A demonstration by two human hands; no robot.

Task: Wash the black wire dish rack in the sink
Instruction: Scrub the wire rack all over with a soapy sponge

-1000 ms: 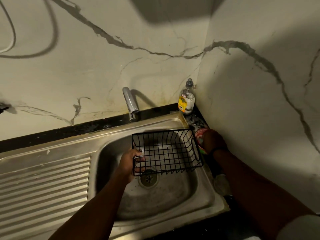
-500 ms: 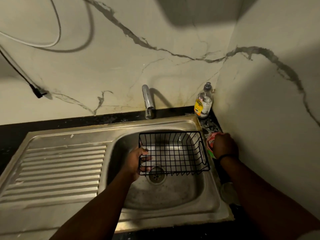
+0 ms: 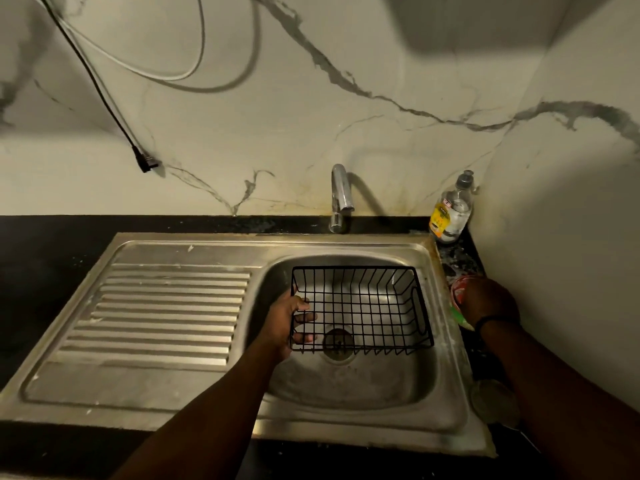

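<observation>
My left hand (image 3: 282,325) has its fingers (image 3: 304,318) curled through the near-left end of the black wire dish rack (image 3: 360,310), thumb over the top rim, so the rack hangs out to the right of those fingers above the drain (image 3: 337,342) of the sink (image 3: 346,386). My right hand (image 3: 488,301) is well to the right of the rack, resting on a red-and-green tub (image 3: 458,293) on the dark surface (image 3: 460,254) by the wall; whether those fingers are clamped on it or just lying over it, I cannot tell. The risk I see is the one-ended hold: the far end of the rack is unsupported, and once the wires are wet or soapy it could twist down out of my fingers and clatter into the basin. The tap (image 3: 341,195) sits beyond my left fingers and is not running, so I judge the washing not yet begun. Fumbling blind at the tub could knock it over.
</observation>
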